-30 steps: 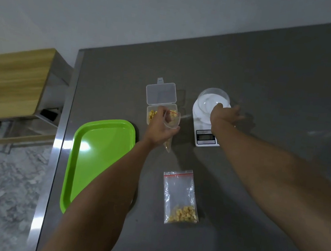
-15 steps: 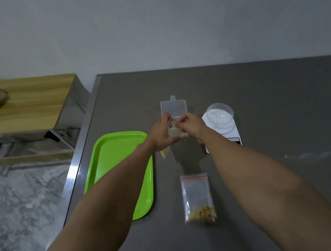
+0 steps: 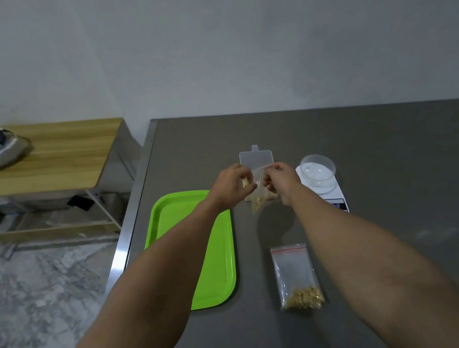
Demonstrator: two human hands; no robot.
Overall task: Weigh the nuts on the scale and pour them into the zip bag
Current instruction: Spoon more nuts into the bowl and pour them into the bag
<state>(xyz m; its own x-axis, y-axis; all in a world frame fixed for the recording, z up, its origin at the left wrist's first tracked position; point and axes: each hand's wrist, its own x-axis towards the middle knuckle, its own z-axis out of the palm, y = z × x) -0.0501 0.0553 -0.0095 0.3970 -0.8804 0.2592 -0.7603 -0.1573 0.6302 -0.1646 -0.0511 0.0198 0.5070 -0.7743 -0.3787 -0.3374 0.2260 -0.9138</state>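
Forearms reach forward from the near edge over the grey table (image 3: 396, 171). Nearest, a sealed zip bag (image 3: 295, 276) with a red strip lies flat on the table, nuts (image 3: 305, 297) gathered at its near end. A green tray (image 3: 220, 259) lies to its left, partly covered by the left forearm. Further on, a second small bag (image 3: 257, 194) with nuts at its bottom is held up between both hands: its top is pinched by the curled fingers of the left hand (image 3: 231, 181) and of the right hand (image 3: 281, 181). Behind the hands, a clear container lid (image 3: 254, 158) is seen. At the far right, a clear bowl (image 3: 317, 170) rests on the white scale (image 3: 333, 193).
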